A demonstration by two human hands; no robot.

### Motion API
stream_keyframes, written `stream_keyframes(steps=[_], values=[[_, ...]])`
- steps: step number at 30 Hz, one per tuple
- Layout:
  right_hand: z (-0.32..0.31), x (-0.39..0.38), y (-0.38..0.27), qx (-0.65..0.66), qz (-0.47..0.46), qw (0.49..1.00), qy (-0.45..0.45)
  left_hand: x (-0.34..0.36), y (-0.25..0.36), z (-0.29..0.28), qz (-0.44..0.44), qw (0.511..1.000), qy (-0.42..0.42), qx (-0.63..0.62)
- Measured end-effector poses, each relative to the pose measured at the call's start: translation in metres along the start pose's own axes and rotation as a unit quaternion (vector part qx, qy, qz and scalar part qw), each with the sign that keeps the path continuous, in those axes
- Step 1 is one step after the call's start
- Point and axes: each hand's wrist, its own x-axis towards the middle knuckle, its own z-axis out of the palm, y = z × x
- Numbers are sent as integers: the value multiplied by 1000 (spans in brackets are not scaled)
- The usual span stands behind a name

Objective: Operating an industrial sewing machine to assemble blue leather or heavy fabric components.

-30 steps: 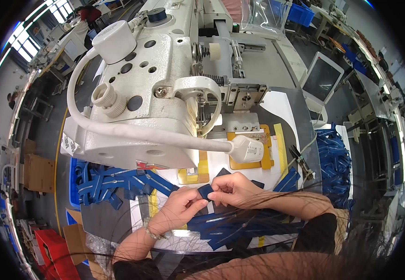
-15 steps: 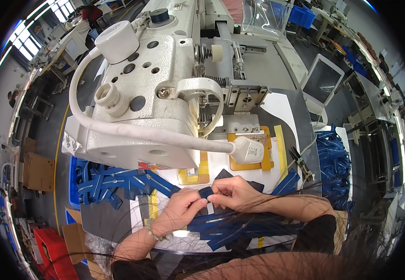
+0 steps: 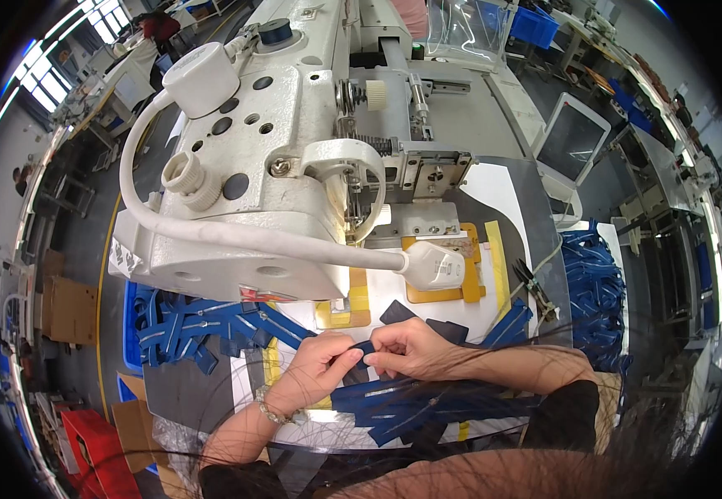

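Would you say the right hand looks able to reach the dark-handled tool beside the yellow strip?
Probably yes: only low-lying things, such as the blue strips, seem to lie between the right hand and the dark-handled tool, though that hand is busy pinching a small blue cloth piece.

No wording can be read. Small dark printed marks are borne by the white rounded plastic block (image 3: 427,266) at the end of a thick white cable (image 3: 269,243), right of the frame's centre, but are too blurred to be made out. The flat red strip (image 3: 263,295), left of centre, is likewise too small to be read.
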Motion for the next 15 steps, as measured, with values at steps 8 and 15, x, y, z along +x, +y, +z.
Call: stream_keyframes(steps=[8, 15], values=[[-1, 1, 3, -3, 8, 1000, -1, 2, 1, -2, 24, 999, -5, 49], [-4, 2, -16, -110, 34, 993, -12, 5, 3, -6, 99, 986, -2, 133]])
